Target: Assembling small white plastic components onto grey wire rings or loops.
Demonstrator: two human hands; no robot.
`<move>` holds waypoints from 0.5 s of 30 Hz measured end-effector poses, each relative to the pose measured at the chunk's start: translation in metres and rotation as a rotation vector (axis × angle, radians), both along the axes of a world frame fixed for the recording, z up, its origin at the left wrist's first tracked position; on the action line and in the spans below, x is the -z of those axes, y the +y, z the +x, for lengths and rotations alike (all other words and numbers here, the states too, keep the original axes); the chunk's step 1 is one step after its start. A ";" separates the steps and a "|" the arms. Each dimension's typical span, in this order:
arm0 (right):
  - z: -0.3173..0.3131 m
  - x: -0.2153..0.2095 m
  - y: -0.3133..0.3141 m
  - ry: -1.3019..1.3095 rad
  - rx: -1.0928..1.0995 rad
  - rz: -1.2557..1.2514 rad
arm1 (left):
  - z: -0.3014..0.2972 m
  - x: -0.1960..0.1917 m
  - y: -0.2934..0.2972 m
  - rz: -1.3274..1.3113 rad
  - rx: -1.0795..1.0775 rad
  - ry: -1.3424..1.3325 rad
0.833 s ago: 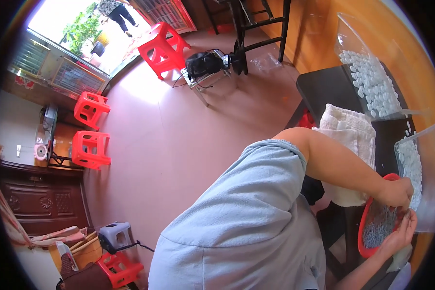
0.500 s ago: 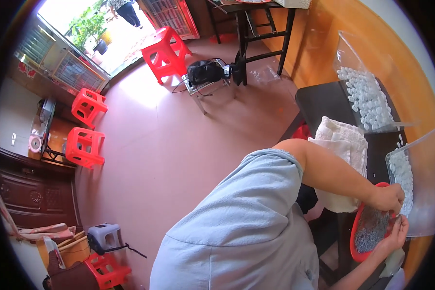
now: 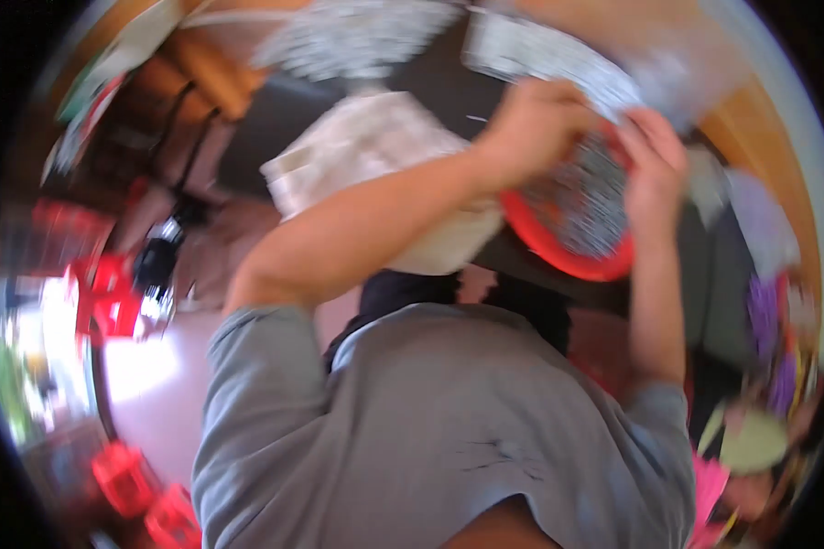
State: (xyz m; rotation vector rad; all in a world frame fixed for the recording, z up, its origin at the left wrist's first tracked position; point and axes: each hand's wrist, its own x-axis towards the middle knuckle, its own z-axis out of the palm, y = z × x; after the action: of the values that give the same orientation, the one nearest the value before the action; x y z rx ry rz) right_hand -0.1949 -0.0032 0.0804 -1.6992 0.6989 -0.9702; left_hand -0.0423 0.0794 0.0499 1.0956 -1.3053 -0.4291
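A red oval tray (image 3: 563,253), filled with many small silvery metal pieces (image 3: 590,218), lies at the right on a dark tabletop. Over its far left side is my left hand (image 3: 542,130), fingers curled in toward the thumb. My right hand (image 3: 655,166) is at the tray's far right side, fingertips drawn together and facing the left hand. Motion blur hides whatever small thing is between the fingers of either hand. Just beyond them, a clear container of small white pieces (image 3: 554,59) stands close by.
A folded cream cloth (image 3: 366,146) lies left of the tray, partly under my left forearm. More white pieces (image 3: 362,38) are heaped at the far side. Red stools (image 3: 124,480) stand on the floor at left. Bags and coloured items (image 3: 764,224) crowd the right.
The view has swung to the right, so tray and hands now appear nearer the middle and higher. Both hands stay together over the tray.
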 end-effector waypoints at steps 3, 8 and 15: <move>0.001 -0.007 -0.003 -0.032 -0.023 -0.052 | -0.008 -0.018 -0.002 0.250 0.146 0.488; -0.016 -0.001 0.000 -0.058 -0.048 -0.116 | -0.026 -0.013 -0.003 0.286 0.191 0.541; -0.016 -0.002 0.004 -0.030 -0.084 -0.159 | -0.025 -0.015 0.002 0.290 0.170 0.575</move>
State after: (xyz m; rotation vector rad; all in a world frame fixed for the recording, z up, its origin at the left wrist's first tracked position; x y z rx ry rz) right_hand -0.2114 0.0010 0.0824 -1.8338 0.5378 -1.0115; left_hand -0.0677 0.0813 0.0651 0.9957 -0.8388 -1.0055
